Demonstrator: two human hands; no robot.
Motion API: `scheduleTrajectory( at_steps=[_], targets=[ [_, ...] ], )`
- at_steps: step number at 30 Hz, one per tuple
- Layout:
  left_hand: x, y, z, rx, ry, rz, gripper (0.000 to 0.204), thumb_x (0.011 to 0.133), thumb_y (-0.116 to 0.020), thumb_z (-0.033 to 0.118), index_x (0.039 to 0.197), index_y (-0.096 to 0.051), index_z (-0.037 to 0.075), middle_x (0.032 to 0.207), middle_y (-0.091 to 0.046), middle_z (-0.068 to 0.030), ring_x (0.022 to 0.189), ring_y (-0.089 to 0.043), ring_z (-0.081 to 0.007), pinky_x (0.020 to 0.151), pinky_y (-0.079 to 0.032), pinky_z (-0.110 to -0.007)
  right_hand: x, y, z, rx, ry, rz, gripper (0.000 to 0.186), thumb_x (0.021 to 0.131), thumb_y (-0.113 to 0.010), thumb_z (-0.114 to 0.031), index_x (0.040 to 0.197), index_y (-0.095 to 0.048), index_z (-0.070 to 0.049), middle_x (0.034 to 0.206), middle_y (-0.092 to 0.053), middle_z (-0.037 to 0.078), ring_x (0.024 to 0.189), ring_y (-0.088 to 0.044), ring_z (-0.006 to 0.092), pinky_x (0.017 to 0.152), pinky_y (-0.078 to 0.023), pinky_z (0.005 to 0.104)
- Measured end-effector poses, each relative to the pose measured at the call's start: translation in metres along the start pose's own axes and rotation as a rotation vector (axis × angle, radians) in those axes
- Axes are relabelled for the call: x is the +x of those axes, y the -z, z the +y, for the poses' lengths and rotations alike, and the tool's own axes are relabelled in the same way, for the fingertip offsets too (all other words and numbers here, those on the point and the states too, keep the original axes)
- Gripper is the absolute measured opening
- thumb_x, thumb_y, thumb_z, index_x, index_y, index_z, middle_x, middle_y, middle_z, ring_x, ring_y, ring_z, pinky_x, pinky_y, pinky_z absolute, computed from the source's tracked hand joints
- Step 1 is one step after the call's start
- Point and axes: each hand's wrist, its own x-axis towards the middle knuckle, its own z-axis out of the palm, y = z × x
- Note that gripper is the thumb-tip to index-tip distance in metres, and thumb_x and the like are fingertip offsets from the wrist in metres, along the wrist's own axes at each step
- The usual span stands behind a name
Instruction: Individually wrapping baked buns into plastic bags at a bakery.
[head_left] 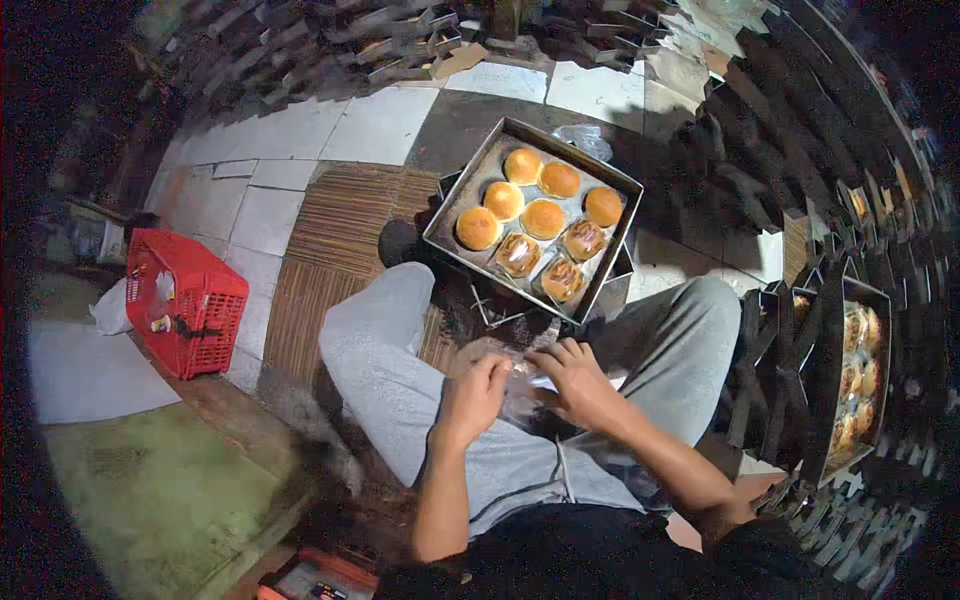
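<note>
My left hand [474,397] is closed, thumb and fingers pinching a clear plastic bag [488,352] above my lap. My right hand [574,382] meets it from the other side, its bent fingers also on the plastic. The film is blurred, and I cannot make out whether anything is inside. Just beyond my hands a square metal tray [612,256] sits tilted in view between my knees. Plain golden buns [543,219] fill its far and left part. Three buns in clear wrapping [562,280] with browned, patterned tops lie at its near right side.
A red plastic basket [212,310] stands on the left. To the right, another tray [882,370] holds several wrapped buns. Dark metal trays or moulds [800,130] are piled along the right and back. A crumpled clear bag [585,140] lies behind the near tray.
</note>
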Motion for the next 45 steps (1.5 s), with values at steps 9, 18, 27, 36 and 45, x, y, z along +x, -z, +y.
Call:
scheduleTrajectory(
  at_steps=[9, 18, 27, 36, 45],
  targets=[
    [-0.047, -0.030, 0.011, -0.073, -0.065, -0.104, 0.030, 0.102, -0.062, 0.024, 0.123, -0.063, 0.002, 0.108, -0.072, -0.0185, 0.099, -0.071, -0.0299, 0.087, -0.054, -0.039, -0.017, -0.013, 0.019, 0.185, 0.109, -0.262, 0.035, 0.077, -0.071, -0.012, 0.111, -0.071, -0.004, 0.094, -0.068, 0.018, 0.089, -0.067, 0.0359, 0.078, -0.050, 0.0460],
    [-0.027, -0.041, 0.024, 0.173, -0.270, 0.101, 0.034, 0.094, -0.070, 0.016, 0.124, -0.063, 0.003, 0.110, -0.072, -0.0198, 0.107, -0.066, -0.0365, 0.101, -0.048, -0.043, -0.007, 0.068, 0.011, 0.345, 0.045, 0.239, 0.039, 0.070, -0.069, 0.002, 0.108, -0.072, -0.005, 0.091, -0.065, 0.016, 0.093, -0.065, 0.0376, 0.091, -0.050, 0.0466],
    [0.041, 0.033, 0.118, 0.641, -0.921, -0.026, 0.024, 0.085, -0.075, 0.016, 0.108, -0.072, 0.008, 0.100, -0.074, -0.0095, 0.107, -0.066, -0.0285, 0.103, -0.044, -0.047, -0.012, 0.100, -0.018, 0.397, 0.042, 0.147, 0.046, 0.087, -0.072, -0.019, 0.127, -0.062, 0.002, 0.123, -0.067, 0.022, 0.112, -0.067, 0.0390, 0.097, -0.054, 0.0448],
    [0.031, 0.051, 0.062, 0.439, -0.782, -0.204, 0.042, 0.084, -0.070, 0.003, 0.126, -0.067, 0.007, 0.116, -0.072, -0.0127, 0.117, -0.065, -0.0292, 0.107, -0.043, -0.048, 0.011, 0.066, -0.033, 0.363, 0.151, 0.292, 0.045, 0.087, -0.075, -0.017, 0.128, -0.062, -0.004, 0.116, -0.070, 0.021, 0.102, -0.071, 0.0360, 0.089, -0.058, 0.0429],
    [0.017, 0.062, 0.043, 0.485, -0.660, -0.245, 0.049, 0.076, -0.067, -0.005, 0.124, -0.066, 0.008, 0.117, -0.073, -0.0083, 0.116, -0.066, -0.0246, 0.108, -0.043, -0.047, 0.009, 0.074, -0.033, 0.478, -0.014, -0.077, 0.034, 0.088, -0.074, -0.016, 0.118, -0.067, 0.000, 0.107, -0.072, 0.022, 0.097, -0.071, 0.0391, 0.087, -0.058, 0.0425]
  ],
)
